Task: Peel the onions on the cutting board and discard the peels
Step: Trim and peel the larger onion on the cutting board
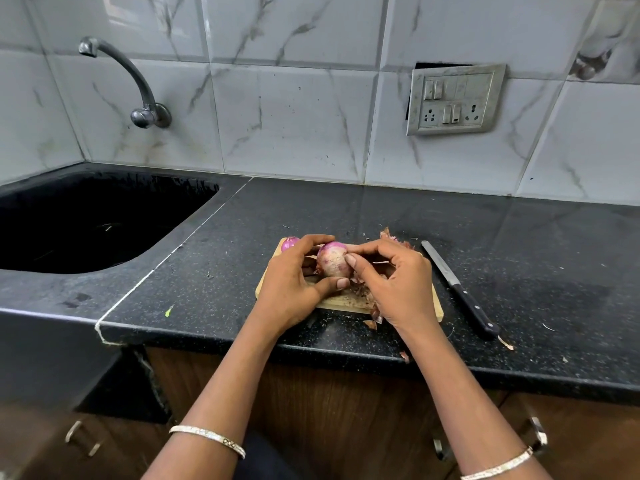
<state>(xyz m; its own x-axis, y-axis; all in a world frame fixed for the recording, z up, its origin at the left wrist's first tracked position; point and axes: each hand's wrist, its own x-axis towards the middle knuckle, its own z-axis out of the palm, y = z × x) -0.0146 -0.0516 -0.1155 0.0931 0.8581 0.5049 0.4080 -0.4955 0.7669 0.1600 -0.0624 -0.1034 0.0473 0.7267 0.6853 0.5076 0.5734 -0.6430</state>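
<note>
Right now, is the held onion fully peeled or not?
Partly peeled: the onion shows glossy purple at its top, with dull papery skin below.

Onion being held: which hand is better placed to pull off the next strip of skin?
Right, probably. The left hand cups the onion above the cutting board, steadying it; the right hand pinches at its skin, free to pull.

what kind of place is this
Most likely a home kitchen: a black stone counter with a sunken sink and wall tap, a tiled wall with a switch-and-socket plate, and an onion being peeled over a cutting board, with a knife beside it.
</note>
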